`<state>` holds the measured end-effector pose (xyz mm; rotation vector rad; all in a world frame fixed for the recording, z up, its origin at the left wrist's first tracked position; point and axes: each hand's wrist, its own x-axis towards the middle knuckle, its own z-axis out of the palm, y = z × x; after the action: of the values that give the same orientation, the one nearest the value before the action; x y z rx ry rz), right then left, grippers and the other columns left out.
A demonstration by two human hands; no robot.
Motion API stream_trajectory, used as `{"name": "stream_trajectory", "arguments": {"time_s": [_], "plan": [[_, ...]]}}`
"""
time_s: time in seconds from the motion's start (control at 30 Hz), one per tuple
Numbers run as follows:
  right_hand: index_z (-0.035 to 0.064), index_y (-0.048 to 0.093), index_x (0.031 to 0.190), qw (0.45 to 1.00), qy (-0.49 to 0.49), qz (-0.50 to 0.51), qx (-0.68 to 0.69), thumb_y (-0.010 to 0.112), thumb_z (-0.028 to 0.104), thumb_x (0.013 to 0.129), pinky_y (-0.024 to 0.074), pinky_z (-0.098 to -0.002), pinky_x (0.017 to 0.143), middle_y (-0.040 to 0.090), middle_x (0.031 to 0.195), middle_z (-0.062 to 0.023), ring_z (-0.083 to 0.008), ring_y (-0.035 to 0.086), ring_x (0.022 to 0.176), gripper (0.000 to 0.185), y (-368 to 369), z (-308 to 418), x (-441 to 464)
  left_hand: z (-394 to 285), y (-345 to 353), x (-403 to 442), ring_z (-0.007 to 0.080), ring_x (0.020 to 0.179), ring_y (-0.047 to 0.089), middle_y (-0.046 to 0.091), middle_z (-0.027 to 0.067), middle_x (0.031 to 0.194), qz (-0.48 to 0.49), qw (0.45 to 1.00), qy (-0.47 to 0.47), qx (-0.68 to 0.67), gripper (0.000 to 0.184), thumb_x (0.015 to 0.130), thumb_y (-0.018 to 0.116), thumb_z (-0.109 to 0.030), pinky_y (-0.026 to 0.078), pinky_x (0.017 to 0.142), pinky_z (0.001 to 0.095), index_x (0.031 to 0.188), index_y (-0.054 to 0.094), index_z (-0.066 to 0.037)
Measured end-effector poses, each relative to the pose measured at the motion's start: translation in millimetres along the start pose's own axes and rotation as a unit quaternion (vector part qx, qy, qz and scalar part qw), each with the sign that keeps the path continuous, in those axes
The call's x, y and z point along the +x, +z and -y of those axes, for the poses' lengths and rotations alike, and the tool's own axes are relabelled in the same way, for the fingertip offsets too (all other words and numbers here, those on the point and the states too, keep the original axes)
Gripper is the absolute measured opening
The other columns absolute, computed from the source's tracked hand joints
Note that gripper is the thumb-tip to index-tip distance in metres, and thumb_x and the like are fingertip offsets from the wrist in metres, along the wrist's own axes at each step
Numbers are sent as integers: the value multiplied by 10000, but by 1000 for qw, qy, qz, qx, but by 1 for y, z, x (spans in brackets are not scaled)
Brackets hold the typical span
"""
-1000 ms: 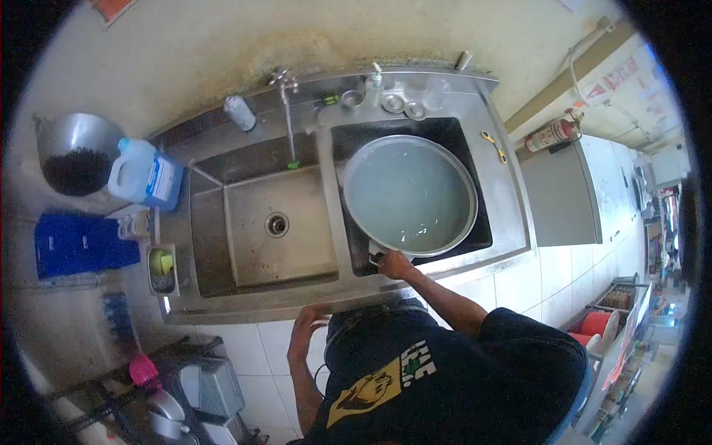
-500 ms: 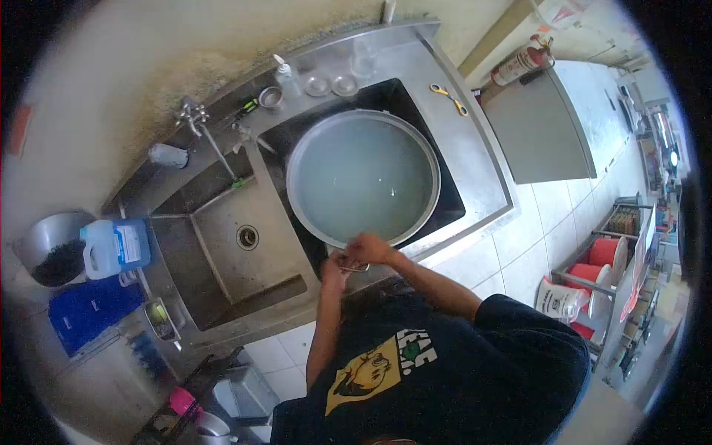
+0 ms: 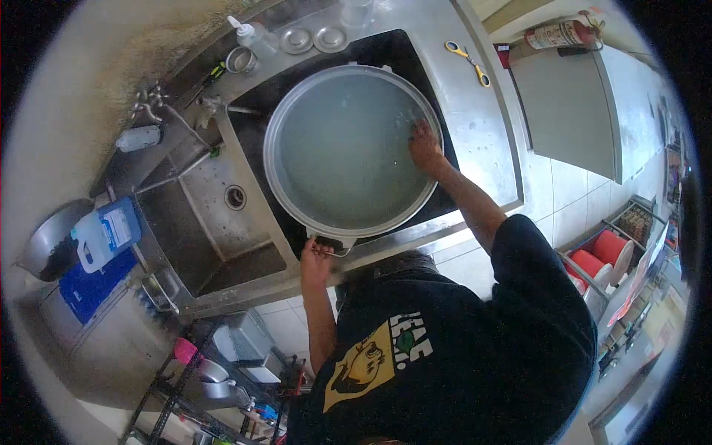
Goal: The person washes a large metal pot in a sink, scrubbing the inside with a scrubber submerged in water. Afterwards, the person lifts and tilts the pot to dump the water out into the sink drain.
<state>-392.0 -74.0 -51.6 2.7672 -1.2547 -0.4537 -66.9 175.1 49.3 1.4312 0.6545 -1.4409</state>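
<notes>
A large round metal pot (image 3: 348, 148) full of cloudy bluish water stands in the right basin of the steel sink (image 3: 486, 141). On the handle at the pot's near side, my left hand (image 3: 317, 259) is closed, its fingers wrapped over the metal. My right hand (image 3: 425, 147) is at the right part of the pot, just inside the rim, with its fingertips at the water; the fingers look slightly spread and nothing shows in them.
Left of the pot are an empty basin (image 3: 211, 215) and a tap (image 3: 152, 100). Yellow scissors (image 3: 469, 63), a pump bottle (image 3: 252, 37) and small metal lids (image 3: 297, 40) lie around the sink. A blue-liquid jug (image 3: 107, 233) stands far left, a fire extinguisher (image 3: 560, 35) at upper right.
My right hand has left the near handle and moved up and right to the pot's right side. My left hand came up from below the sink edge to the handle. The view has shifted.
</notes>
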Motion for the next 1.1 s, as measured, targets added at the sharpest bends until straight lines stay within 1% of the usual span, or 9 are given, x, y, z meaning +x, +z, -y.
{"name": "stream_trajectory", "arguments": {"time_s": [0.1, 0.23, 0.4, 0.47, 0.63, 0.7, 0.77, 0.83, 1.1], "plan": [[16, 629, 1078, 974, 23, 215, 66, 553, 353, 825, 167, -462, 1103, 519, 1227, -257, -384, 365, 1269, 428, -59, 24, -28, 1, 7, 1, 165, 575, 407, 384, 10, 622, 2, 999, 35, 16, 286, 885, 589, -218, 420, 664, 367, 680, 409, -131], [32, 576, 1181, 809, -65, 398, 427, 428, 444, 902, 342, -453, 1012, 518, 1264, -188, -366, 461, 1194, 520, -107, 77, -42, 1, 8, 0, 162, 559, 395, 362, 9, 613, -18, 999, 30, 29, 245, 879, 604, -198, 417, 628, 366, 740, 420, -117], [37, 587, 1159, 703, 46, 367, 607, 475, 328, 911, 482, -451, 877, 581, 1181, -167, -338, 578, 1041, 398, -93, 74, 7, -1, 22, -21, 160, 562, 385, 332, 8, 610, 19, 1000, 23, 9, 252, 868, 629, -201, 421, 641, 373, 767, 420, -103], [37, 633, 1082, 885, -163, 360, 245, 513, 265, 889, 509, -427, 836, 613, 1129, -149, -324, 603, 987, 322, -37, 61, 50, 2, 27, -19, 156, 563, 368, 316, -1, 610, -21, 999, 18, 32, 255, 869, 630, -202, 417, 653, 368, 768, 418, -104], [7, 653, 977, 893, 45, 323, 310, 514, 226, 881, 515, -402, 827, 618, 1067, -164, -288, 613, 934, 276, 42, 58, 50, -3, 26, -14, 153, 584, 370, 323, -5, 621, -11, 999, 30, 36, 280, 872, 628, -228, 419, 669, 372, 721, 418, -122], [-4, 632, 991, 762, 14, 347, 547, 507, 236, 894, 518, -399, 821, 613, 1051, -177, -285, 615, 924, 287, 47, 78, 59, -2, 23, -12, 171, 535, 410, 369, 11, 572, -11, 999, 6, 39, 317, 904, 578, -320, 457, 642, 392, 713, 418, -124], [-15, 611, 1005, 381, 35, 439, 813, 500, 246, 906, 521, -396, 814, 608, 1036, -189, -282, 616, 915, 300, 25, 109, 73, -1, 22, -7, 164, 557, 389, 345, 4, 593, -23, 999, 9, 36, 326, 902, 581, -316, 442, 655, 382, 702, 410, -124], [-26, 590, 1019, 201, -32, 520, 829, 493, 256, 919, 524, -393, 807, 602, 1020, -202, -278, 617, 906, 314, -8, 151, 85, -1, 16, -8, 157, 578, 367, 320, -3, 614, -37, 998, 13, 40, 337, 901, 584, -312, 428, 668, 371, 691, 401, -123], [-15, 602, 1030, 355, -185, 698, 594, 500, 299, 917, 533, -431, 775, 633, 996, -178, -299, 631, 888, 350, -87, 116, 65, 4, 20, -3, 168, 541, 386, 313, -1, 570, -66, 997, 12, 28, 389, 913, 543, -396, 433, 610, 364, 668, 404, -128]]}}
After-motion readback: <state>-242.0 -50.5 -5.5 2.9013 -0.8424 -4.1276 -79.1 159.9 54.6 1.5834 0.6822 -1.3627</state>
